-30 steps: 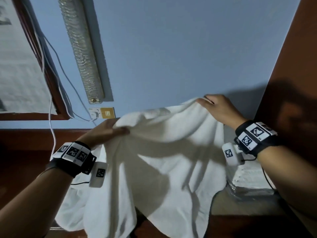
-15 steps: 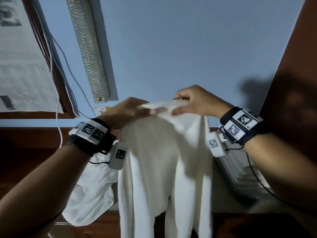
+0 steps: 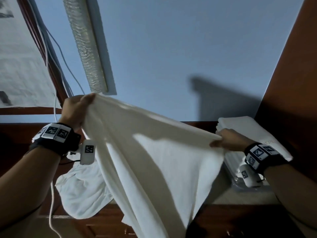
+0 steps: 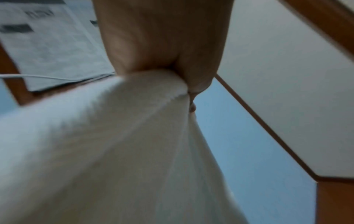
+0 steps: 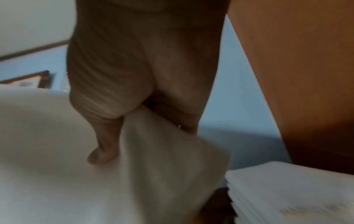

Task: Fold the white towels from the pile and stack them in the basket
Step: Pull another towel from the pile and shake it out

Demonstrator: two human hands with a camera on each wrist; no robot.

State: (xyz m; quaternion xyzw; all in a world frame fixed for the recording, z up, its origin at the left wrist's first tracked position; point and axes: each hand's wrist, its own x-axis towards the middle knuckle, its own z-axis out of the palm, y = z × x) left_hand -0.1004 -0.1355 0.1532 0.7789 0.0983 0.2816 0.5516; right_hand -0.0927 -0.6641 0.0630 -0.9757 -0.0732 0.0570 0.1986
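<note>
Mid-fold on one white towel (image 3: pixel 154 160): held up in air, stretched slantwise betw. both hands, lower part hanging over the desk (image 3: pixel 240 200). Not yet halved or squared, judging by the loose drape. Folded stack (image 3: pixel 253 133) already sitting at right, just behind the right hand, several layers seen in right wrist view; basket itself hard to make out under it. Crumpled pile (image 3: pixel 80 191) left on desk at lower left, so more to fold. Left hand (image 3: pixel 75 109) up high, grip pinched on one top corner. Right hand (image 3: pixel 229 140) lower, grip closed on the other end, thumb over cloth.
</note>
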